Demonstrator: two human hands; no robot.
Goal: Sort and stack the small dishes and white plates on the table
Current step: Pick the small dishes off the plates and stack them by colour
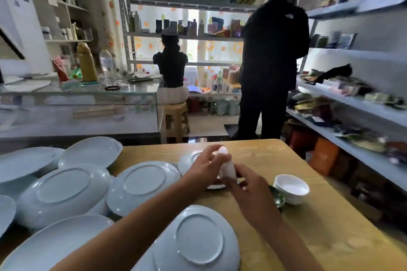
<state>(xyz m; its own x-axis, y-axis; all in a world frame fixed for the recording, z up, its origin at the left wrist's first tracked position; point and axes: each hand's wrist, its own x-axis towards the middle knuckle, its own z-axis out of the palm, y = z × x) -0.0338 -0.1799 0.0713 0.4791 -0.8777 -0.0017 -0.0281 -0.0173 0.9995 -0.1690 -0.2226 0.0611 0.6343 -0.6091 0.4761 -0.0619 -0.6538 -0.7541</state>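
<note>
Your left hand [207, 164] and right hand [248, 185] both grip an upright small white dish [226, 166] above the tabletop [308, 237].

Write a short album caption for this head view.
Both hands hold a small white dish on edge above a wooden table crowded with upturned white plates.

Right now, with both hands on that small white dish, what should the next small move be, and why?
Probably lower the small white dish, gripped on edge by the left hand and right hand, onto the small dishes directly beneath; the white bowl stands apart.
</note>
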